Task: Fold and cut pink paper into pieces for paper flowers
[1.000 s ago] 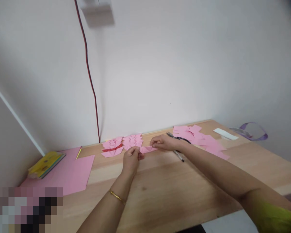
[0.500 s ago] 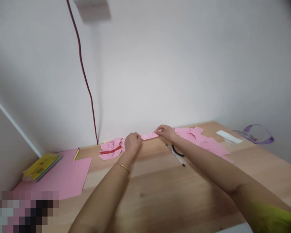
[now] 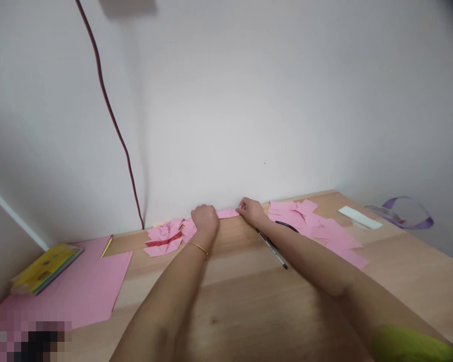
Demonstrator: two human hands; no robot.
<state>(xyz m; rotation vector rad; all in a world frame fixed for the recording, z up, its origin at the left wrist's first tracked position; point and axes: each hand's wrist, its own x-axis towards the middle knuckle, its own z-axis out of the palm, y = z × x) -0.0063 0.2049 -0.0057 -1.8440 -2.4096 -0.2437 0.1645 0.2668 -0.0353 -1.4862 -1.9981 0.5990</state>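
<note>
Both my hands reach to the far edge of the wooden table, by the white wall. My left hand, fingers curled, and my right hand, fingers pinched, hold the two ends of a small folded pink paper piece lying flat near the wall. Left of my left hand lies a cluster of folded pink pieces, one showing a red side. A black pen lies under my right forearm.
Several pink paper squares spread at the right, with dark scissors handles among them. A large pink sheet, a pencil and a yellow book lie left. A white slip and purple ribbon lie far right. A red cable hangs down the wall.
Both hands carried the folded pink piece from the middle of the table back to the wall edge and set it down beside the folded cluster. The view shifted right.
</note>
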